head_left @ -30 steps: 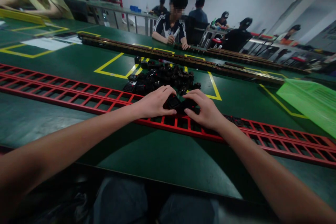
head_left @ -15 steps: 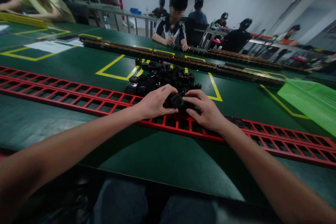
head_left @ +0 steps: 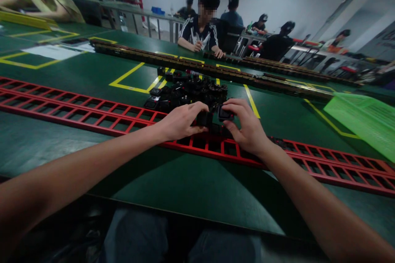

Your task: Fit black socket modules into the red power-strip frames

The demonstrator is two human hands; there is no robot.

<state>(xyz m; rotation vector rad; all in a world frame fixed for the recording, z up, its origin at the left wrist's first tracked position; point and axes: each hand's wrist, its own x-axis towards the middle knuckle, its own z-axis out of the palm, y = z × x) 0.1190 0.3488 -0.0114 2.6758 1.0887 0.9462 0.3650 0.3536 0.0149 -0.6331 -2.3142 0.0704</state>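
Above a red ladder-like rack [head_left: 101, 118], my left hand [head_left: 187, 121] pinches a small black block [head_left: 205, 119] between thumb and fingers. My right hand [head_left: 247, 127] grips a black square part [head_left: 225, 113] with a raised rim; its flat face is turned toward me. The two parts are close together but apart. Just behind my hands lies a pile of similar black parts [head_left: 188, 90], some with red spots. Under my right wrist, several dark parts [head_left: 277, 141] sit in the rack's slots.
A green table [head_left: 173, 181] with yellow tape outlines carries long brown slotted racks [head_left: 185, 63] farther back. At the right is a light green basket [head_left: 364, 119]; papers [head_left: 52, 52] lie at the left. A person [head_left: 202, 24] sits across the table, others beyond.
The black square part, earlier between both hands by the left fingers, is now in my right hand, slightly to the right. My left hand stays nearly in place with a black block.
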